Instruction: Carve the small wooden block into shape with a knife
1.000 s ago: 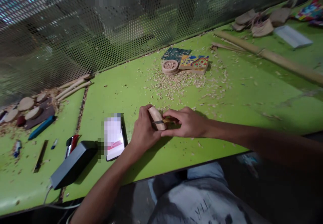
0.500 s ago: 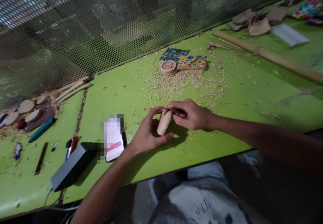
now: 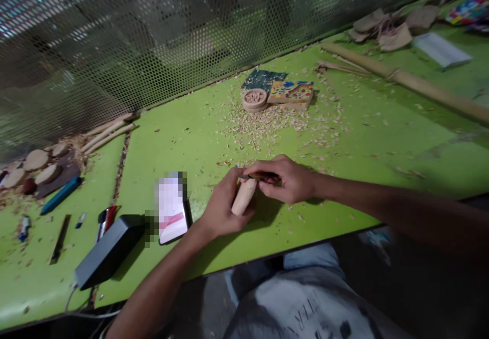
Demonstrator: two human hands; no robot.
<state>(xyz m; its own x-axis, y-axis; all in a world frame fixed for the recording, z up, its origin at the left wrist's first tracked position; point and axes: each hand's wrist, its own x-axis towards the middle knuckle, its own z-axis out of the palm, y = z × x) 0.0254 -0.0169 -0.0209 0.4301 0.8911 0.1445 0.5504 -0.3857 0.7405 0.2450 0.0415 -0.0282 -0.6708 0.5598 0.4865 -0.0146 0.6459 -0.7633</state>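
Near the front edge of the green table, my left hand [image 3: 224,204] is closed around a short, pale piece of wood [image 3: 244,196], which it holds tilted. My right hand [image 3: 288,178] grips a carving knife [image 3: 263,175] by its brown handle. The knife's blade points left and lies across the upper end of the wood, close to my left fingertips. Whether the edge is cutting into the wood I cannot tell. Part of the wood is hidden behind my left fingers.
A phone [image 3: 171,212] and a dark grey box [image 3: 110,250] with a cable lie to the left. Wood shavings [image 3: 263,125] surround a round carved wooden piece [image 3: 255,100] and a painted block [image 3: 292,92]. A long pole [image 3: 412,82] lies at the right, wooden discs [image 3: 37,161] at the left.
Both hands have shifted slightly down and the wood has moved a little left. My left fingers have closed more tightly round the wood, and the knife is now at its top end.
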